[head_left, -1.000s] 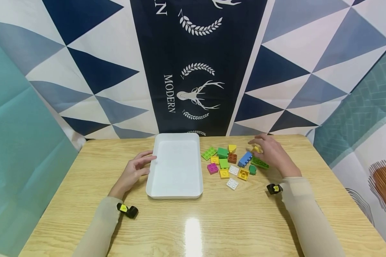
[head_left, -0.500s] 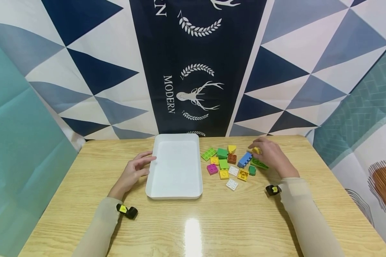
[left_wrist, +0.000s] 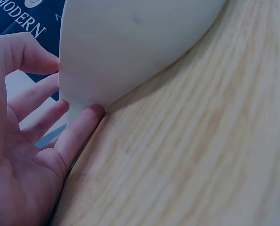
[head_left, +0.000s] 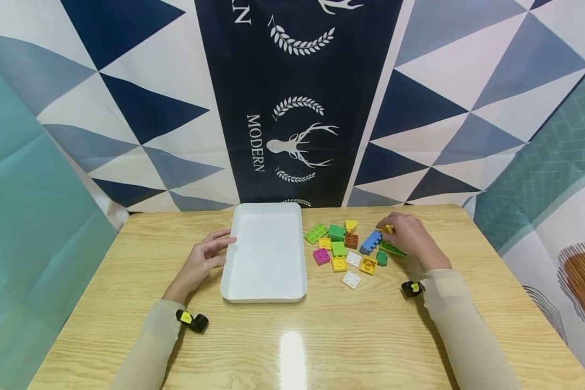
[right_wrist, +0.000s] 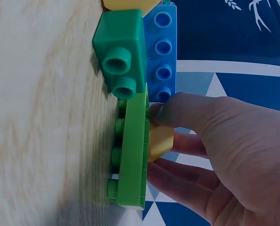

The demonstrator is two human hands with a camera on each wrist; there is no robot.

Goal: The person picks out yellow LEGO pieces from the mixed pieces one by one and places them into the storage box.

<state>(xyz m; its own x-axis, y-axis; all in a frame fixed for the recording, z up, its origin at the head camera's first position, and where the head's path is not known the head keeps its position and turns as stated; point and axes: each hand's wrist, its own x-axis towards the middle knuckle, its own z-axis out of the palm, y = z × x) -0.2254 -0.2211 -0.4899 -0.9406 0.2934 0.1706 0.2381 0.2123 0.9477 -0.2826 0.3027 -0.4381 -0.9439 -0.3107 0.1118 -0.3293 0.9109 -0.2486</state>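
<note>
My right hand pinches a small yellow toy brick between thumb and fingers at the back right of the brick group. In the right wrist view a long green brick lies on its side just in front of it, hiding part of it. The blue brick is close by the thumb, and a dark green brick sits beside the blue one. My left hand touches the left side of a white tray, its fingertips at the wall and rim; the tray holds nothing.
Several other bricks lie between tray and right hand, among them a magenta brick, a brown brick and a white brick nearest the front. A patterned cloth wall rises behind the wooden table.
My right hand has shifted slightly left and its fingers have drawn in on the yellow brick. The left hand and the tray hold their places.
</note>
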